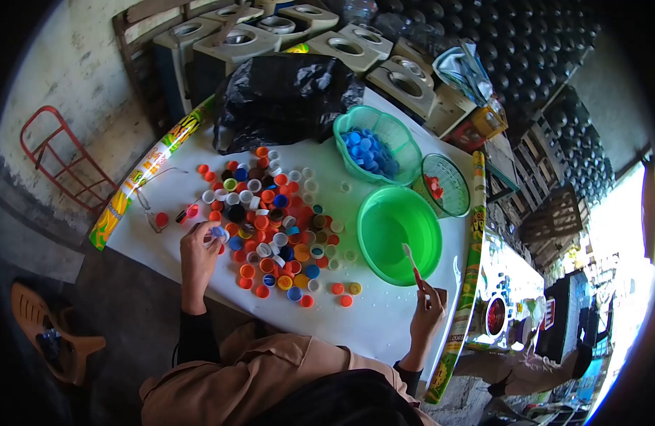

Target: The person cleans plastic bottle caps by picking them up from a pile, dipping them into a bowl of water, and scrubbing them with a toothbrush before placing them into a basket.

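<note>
At the left of the table, my left hand point(198, 259) pinches a pale bluish cap point(218, 233) at the edge of a heap of bottle caps. The heap point(274, 224) mixes red, orange, white, blue and black caps. My right hand point(428, 312) is closed on the red handle of a toothbrush point(413, 264), its white bristle end pointing over the rim of a green basin point(432, 266). Behind the basin, a light green basket point(347, 160) holds blue caps point(370, 150). Beside it, a smaller green basket point(455, 192) holds a few red pieces point(433, 187).
A black plastic bag point(285, 99) lies at the table's far edge. Eyeglasses point(153, 213) and a small pink-and-black object point(188, 213) lie at the left. Beige box-like units point(235, 46) stand behind the table. An orange-brown plastic chair point(75, 344) and a red metal frame point(61, 149) are at the left.
</note>
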A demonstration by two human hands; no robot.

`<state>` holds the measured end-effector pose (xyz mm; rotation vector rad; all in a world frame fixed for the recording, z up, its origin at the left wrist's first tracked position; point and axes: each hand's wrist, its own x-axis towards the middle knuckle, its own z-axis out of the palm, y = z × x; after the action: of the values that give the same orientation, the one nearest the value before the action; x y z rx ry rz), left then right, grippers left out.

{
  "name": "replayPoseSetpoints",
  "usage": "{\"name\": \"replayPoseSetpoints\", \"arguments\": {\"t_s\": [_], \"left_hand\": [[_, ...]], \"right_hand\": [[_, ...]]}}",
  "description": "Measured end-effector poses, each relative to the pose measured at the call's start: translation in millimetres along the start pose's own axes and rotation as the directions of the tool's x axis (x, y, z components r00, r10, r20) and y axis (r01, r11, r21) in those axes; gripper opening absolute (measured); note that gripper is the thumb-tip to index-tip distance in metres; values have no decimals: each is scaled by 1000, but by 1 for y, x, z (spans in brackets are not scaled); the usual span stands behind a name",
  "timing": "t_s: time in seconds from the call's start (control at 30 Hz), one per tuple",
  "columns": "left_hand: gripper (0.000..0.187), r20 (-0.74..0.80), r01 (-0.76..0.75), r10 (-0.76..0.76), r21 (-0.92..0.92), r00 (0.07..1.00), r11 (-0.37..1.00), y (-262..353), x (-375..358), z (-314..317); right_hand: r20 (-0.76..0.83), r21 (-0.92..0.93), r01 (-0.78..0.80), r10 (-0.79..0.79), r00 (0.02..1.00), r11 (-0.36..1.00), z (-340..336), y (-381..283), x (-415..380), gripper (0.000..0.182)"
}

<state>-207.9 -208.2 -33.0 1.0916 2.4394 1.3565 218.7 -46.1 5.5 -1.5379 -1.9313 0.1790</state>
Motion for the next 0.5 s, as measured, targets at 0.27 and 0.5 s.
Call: {"name": "replayPoseSetpoints", "arguments": {"t_s": [0.27, 0.5], "left_hand": [[28, 100, -135, 221, -534, 970, 835, 74, 16, 50], [23, 369, -128, 494, -686, 787, 716, 155, 10, 139]], "right_hand": [[48, -287, -23, 39, 998, 958, 4, -35, 32, 17], [80, -148, -36, 48, 996, 988, 9, -43, 31, 15]]}}
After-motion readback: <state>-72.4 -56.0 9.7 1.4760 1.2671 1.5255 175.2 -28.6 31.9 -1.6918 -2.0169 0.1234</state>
